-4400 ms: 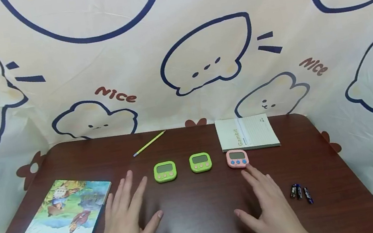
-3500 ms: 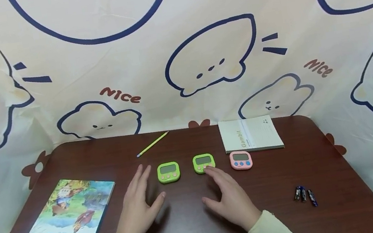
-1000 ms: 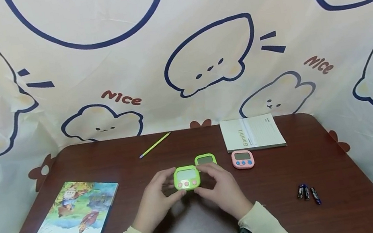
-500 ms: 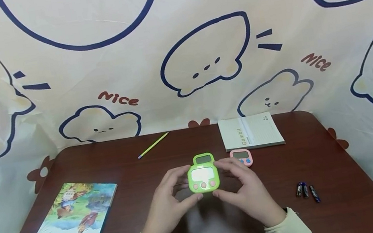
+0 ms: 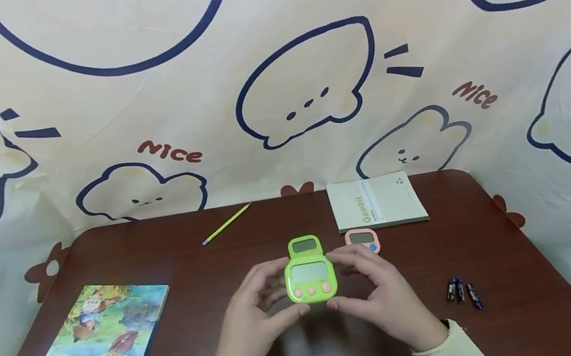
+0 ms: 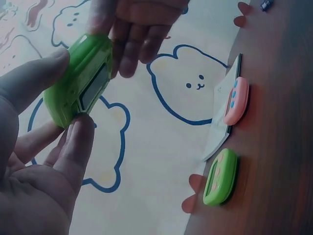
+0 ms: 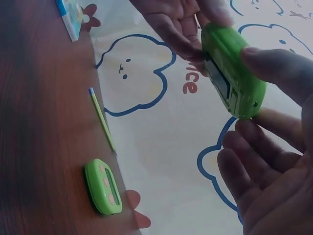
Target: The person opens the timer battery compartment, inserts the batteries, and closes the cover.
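Observation:
A green digital timer (image 5: 310, 280) with a grey screen and pink buttons is held up off the table between both hands. My left hand (image 5: 254, 317) pinches its left side between thumb and fingers; my right hand (image 5: 382, 293) pinches the right side the same way. In both wrist views the held timer (image 6: 80, 78) shows its edge and part of its back. A second green timer (image 7: 103, 187) lies on the table just behind it, partly covered in the head view. To its right lies a pink timer (image 6: 236, 101) with blue buttons, partly hidden by my right fingers.
On the dark brown table (image 5: 174, 251), a picture-covered book (image 5: 89, 352) lies at left and a yellow-green pencil (image 5: 227, 224) at the back. A pale notebook (image 5: 377, 202) sits at back right. Small dark batteries (image 5: 461, 290) lie at right. A printed cloth (image 5: 217, 101) hangs behind.
Both hands, first apart and holding nothing, have taken up the left green timer. They lifted it and brought it rightward to the middle, in front of the second green timer.

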`<state>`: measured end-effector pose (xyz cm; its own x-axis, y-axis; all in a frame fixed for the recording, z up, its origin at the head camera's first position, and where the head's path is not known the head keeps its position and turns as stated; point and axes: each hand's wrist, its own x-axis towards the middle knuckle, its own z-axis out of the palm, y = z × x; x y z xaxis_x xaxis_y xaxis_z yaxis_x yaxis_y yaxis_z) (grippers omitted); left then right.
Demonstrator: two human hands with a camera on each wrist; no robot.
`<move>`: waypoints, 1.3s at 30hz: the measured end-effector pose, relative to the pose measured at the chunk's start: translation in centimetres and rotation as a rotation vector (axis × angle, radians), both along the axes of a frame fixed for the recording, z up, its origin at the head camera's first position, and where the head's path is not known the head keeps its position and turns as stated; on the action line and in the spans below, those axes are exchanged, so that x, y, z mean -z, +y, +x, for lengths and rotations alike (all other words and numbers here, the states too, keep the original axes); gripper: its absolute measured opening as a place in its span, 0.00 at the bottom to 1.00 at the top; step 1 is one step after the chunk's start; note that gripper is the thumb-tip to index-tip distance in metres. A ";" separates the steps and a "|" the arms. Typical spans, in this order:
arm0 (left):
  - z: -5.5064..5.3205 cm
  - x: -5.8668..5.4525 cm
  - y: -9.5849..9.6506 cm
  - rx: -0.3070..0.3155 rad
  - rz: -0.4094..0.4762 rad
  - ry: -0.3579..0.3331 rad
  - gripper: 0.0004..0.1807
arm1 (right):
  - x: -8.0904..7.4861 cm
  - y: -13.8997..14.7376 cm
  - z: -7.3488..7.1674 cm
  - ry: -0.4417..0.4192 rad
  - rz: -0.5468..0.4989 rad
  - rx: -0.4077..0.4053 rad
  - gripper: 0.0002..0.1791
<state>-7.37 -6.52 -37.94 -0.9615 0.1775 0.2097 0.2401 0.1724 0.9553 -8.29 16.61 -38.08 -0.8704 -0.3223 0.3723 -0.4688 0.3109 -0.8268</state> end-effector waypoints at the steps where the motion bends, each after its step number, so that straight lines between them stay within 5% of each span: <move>1: 0.1 0.0 -0.1 0.006 0.019 -0.015 0.35 | 0.0 0.0 0.0 -0.006 -0.005 -0.010 0.32; 10: 0.2 0.4 -0.5 0.125 0.106 0.042 0.36 | -0.2 0.3 0.4 -0.090 -0.067 -0.091 0.36; 19: 0.1 0.5 -0.7 0.217 0.073 0.246 0.39 | -0.5 1.0 0.3 -0.182 -0.196 -0.190 0.32; 24: 0.2 0.4 -1.1 0.201 -0.002 0.390 0.36 | -0.3 1.0 0.2 -0.333 -0.365 -0.316 0.28; 29: 0.2 0.6 -1.3 0.161 -0.056 0.438 0.29 | -0.4 0.5 0.4 -0.455 -0.375 -0.305 0.23; 39: -0.2 1.0 -1.5 0.141 -0.034 0.482 0.19 | -0.2 0.1 0.4 -0.433 -0.275 -0.253 0.20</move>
